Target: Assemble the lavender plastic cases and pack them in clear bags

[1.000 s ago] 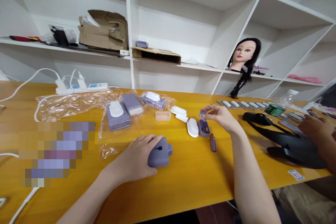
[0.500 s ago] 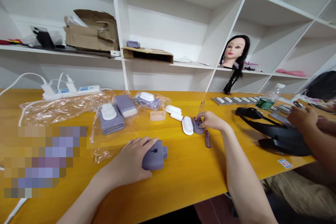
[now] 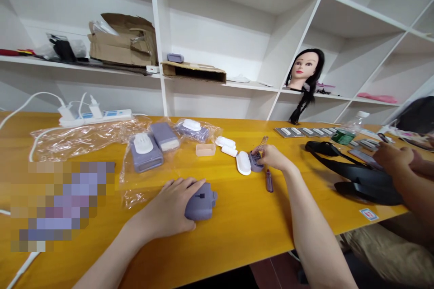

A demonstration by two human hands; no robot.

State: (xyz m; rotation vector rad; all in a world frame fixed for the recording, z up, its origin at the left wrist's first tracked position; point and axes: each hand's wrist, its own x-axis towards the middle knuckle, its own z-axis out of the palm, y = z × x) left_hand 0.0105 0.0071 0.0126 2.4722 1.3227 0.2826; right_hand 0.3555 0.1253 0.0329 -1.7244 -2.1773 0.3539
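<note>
Left hand: fingers spread, gripping over a purple plastic housing.
Right hand: fingers pinched on a coiled spring, tips hidden.
Spring: upright, beyond the housing, foot lost inside a small purple casing.

One camera, worn on the person's head, looks out from just behind the near edge of the yellow wooden table, facing forward and down across it. It sits close above the table, so the left hand and right hand show large near the frame's middle, their forearms entering from the bottom edge. The table's far side crosses mid-frame, and beyond it white shelving fills the upper half. The wide lens bends straight lines, and the table's near edge rises toward the right.
</note>
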